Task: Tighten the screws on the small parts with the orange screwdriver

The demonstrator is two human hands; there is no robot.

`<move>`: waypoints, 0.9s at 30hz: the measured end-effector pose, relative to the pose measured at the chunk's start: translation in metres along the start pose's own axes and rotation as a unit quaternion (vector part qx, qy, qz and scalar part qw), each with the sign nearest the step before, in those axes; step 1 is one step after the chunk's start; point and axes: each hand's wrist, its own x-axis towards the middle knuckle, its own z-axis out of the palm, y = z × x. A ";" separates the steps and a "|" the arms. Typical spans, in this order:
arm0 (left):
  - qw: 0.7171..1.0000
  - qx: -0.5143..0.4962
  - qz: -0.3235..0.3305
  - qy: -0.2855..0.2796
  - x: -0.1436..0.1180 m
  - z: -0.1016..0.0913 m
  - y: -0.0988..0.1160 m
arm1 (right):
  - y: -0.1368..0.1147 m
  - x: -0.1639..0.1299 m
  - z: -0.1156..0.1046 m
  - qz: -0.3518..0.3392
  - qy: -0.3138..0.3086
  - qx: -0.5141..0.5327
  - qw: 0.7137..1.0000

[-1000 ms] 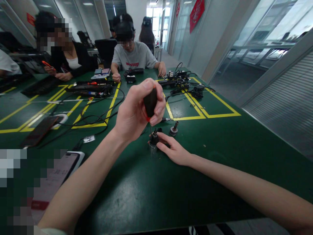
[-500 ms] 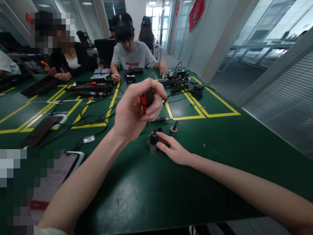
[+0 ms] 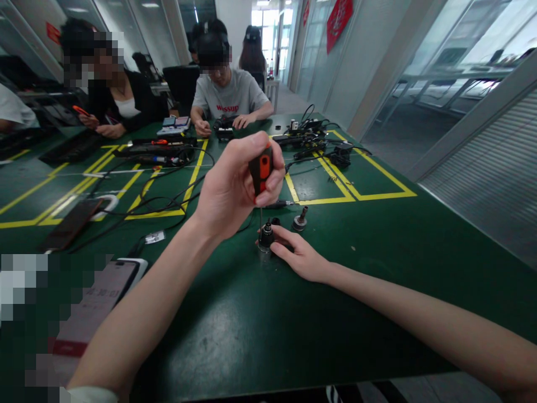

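Left hand (image 3: pixel 235 190) grips the screwdriver (image 3: pixel 260 168) upright; right hand (image 3: pixel 300 257) pinches the small cylindrical part (image 3: pixel 265 238) underneath. Tip could slip off into fingers.

1. Large dark green matte work table (image 3: pixel 377 263), marked with yellow tape lines (image 3: pixel 356 197) forming rectangular bays.
2. Small black-and-silver cylindrical part (image 3: pixel 265 239) stands upright near the table's middle; a second small grey metal stub part (image 3: pixel 299 221) stands just beside it, apart.
3. Tangle of black cables and small black devices (image 3: pixel 319 146) lies in the far right bay.
4. Dark flat phone (image 3: pixel 71 223) and loose black cables (image 3: pixel 159 204) lie at left.
5. White-edged phone (image 3: pixel 98 291) lies at near left, partly blurred.
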 end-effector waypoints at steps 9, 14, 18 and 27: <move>0.999 0.019 -0.030 0.022 -0.003 0.002 0.003 | -0.002 0.001 0.000 0.007 -0.006 0.003 1.000; 0.999 -0.011 -0.034 -0.012 -0.002 0.000 0.004 | 0.000 0.000 0.000 0.009 -0.001 0.004 1.000; 0.999 -0.027 -0.044 -0.003 -0.002 0.001 0.004 | 0.003 0.000 0.000 0.007 0.001 -0.001 1.000; 0.999 -0.013 -0.038 0.006 -0.004 0.000 0.005 | 0.001 0.000 -0.001 0.004 -0.004 0.003 1.000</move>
